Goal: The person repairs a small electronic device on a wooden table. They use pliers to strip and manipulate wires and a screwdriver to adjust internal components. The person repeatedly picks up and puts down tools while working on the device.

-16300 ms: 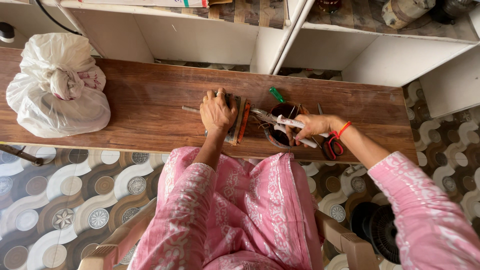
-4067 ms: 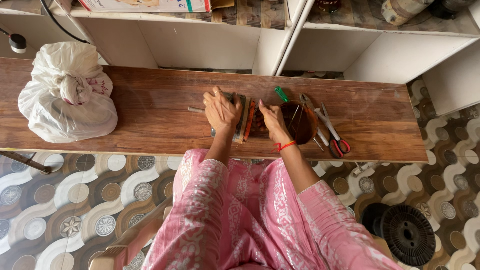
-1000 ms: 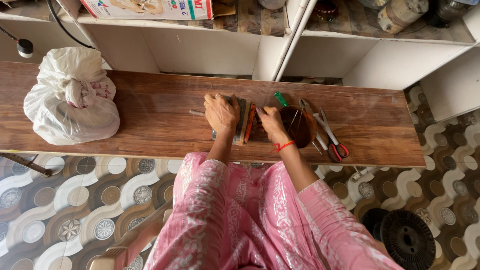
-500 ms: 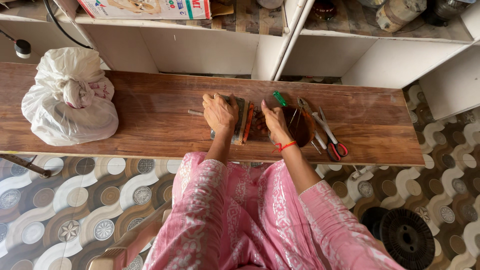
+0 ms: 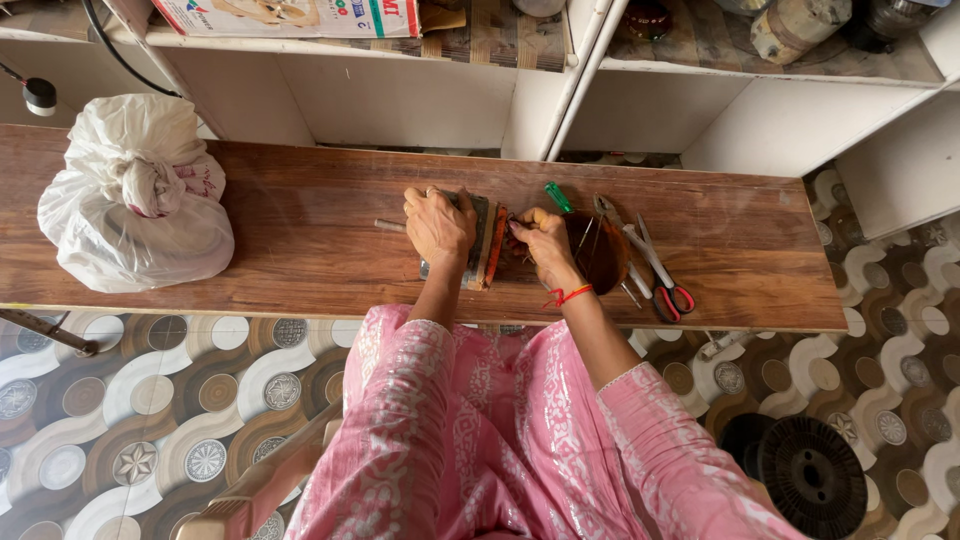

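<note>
A matt wooden bench (image 5: 300,230) bears a crinkled glossy plastic bag (image 5: 135,200) and metal scissors (image 5: 655,265) with red plastic handles.

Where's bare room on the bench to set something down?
Two free patches on the bench: the stretch between the white bag and the left hand, and the right end past the scissors. Crowded in the middle: both hands, right hand, on the block, beside the brown bowl and tools.

Long wooden board (image 5: 300,230) — carries white tied bag (image 5: 135,195), small block (image 5: 480,240), brown bowl (image 5: 605,255), scissors (image 5: 660,275).
</note>
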